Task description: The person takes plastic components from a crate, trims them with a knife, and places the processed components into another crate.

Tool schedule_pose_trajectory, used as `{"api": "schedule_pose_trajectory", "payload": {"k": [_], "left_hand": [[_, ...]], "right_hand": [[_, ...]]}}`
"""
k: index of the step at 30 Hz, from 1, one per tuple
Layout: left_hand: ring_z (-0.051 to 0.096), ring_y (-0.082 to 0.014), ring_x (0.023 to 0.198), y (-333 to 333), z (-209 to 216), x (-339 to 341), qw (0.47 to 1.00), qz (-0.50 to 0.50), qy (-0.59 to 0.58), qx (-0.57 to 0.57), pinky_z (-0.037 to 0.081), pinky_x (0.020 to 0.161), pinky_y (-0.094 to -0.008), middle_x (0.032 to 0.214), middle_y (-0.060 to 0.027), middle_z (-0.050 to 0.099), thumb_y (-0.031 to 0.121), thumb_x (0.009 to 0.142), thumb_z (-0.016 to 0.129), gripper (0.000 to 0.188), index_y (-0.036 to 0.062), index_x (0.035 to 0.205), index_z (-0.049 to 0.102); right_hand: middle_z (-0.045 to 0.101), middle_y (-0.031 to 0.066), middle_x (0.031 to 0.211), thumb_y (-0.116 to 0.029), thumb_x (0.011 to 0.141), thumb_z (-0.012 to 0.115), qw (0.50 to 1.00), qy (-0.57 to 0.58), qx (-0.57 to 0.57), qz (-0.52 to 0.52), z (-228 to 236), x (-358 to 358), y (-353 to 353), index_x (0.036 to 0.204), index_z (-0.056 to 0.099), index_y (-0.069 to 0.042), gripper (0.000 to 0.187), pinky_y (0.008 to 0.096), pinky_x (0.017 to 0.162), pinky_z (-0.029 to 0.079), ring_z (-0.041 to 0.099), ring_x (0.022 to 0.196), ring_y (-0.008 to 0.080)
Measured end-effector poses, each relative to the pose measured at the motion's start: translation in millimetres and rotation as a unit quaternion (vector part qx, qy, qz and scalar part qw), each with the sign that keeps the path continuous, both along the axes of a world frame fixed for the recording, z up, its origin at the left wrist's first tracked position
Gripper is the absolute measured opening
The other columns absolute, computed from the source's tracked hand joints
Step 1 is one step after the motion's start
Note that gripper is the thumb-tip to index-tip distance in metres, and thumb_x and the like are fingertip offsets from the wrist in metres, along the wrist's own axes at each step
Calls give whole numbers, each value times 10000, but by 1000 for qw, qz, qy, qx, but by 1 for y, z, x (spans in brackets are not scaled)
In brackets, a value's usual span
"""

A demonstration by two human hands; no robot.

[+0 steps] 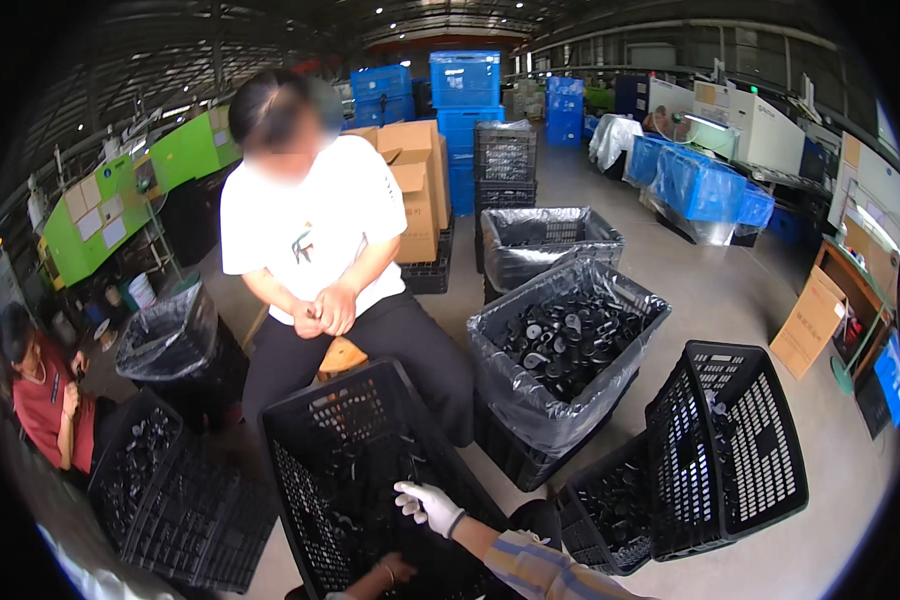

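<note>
My right hand, in a white glove, hangs over a large black plastic crate with its fingers curled together. Whatever it holds, if anything, is too small to make out. Lower down, my left hand, bare with a band at the wrist, reaches inside the same crate. Shadow hides its fingers. Small black parts lie dimly in the crate. Across it sits a person in a white shirt, whose two hands meet over something small that I cannot identify.
A plastic-lined crate full of black parts stands right of the person. More black crates sit at the right, and others at the left beside another person. Cardboard boxes and blue bins are stacked behind.
</note>
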State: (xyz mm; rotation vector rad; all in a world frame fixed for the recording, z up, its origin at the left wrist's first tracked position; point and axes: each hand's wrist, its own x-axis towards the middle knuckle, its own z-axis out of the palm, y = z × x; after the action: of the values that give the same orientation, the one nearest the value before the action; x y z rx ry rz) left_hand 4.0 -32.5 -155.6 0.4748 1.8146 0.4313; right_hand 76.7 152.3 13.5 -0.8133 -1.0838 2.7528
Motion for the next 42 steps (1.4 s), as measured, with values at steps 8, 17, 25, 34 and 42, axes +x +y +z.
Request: {"api": "schedule_pose_trajectory", "payload": {"k": [8, 17, 25, 34, 42], "left_hand": [[516, -125, 465, 36, 196, -6, 871, 241, -120, 411, 442, 410, -224, 683, -61, 497, 16, 703, 587, 423, 23, 1059, 358], [532, -102, 671, 16, 191, 23, 737, 417, -114, 519, 454, 616, -209, 827, -37, 522, -14, 675, 621, 338, 38, 979, 482], [514, -79, 691, 21, 177, 22, 747, 437, -117, 487, 434, 603, -197, 813, -16, 538, -6, 689, 604, 246, 46, 914, 520], [522, -90, 710, 27, 171, 23, 739, 434, -136, 497, 440, 612, -211, 884, -7, 468, -47, 676, 598, 177, 27, 836, 584], [503, -77, 686, 29, 172, 23, 721, 449, -81, 521, 423, 621, -193, 905, -7, 448, -47, 713, 559, 226, 44, 918, 576]], "right_hand": [[501, -39, 641, -220, 777, 548, 962, 20, 241, 128, 25, 12, 2, 971, 526, -88, 236, 139, 360, 276, 417, 456, 12], [513, -14, 613, -143, 772, 539, 960, 35, 264, 90, 39, 10, -11, 905, 540, -26, 178, 148, 389, 305, 447, 462, 27], [550, 6, 654, -152, 777, 545, 973, 18, 224, 44, 36, 14, -7, 945, 526, -16, 217, 123, 361, 277, 477, 472, 24], [544, 4, 682, -126, 770, 544, 976, 34, 199, 82, 39, 12, -12, 993, 508, -20, 249, 124, 381, 286, 488, 498, 28], [517, -21, 668, -34, 708, 564, 953, 90, 260, 126, 45, 18, -5, 990, 491, -53, 292, 129, 387, 279, 362, 459, -13]]}}
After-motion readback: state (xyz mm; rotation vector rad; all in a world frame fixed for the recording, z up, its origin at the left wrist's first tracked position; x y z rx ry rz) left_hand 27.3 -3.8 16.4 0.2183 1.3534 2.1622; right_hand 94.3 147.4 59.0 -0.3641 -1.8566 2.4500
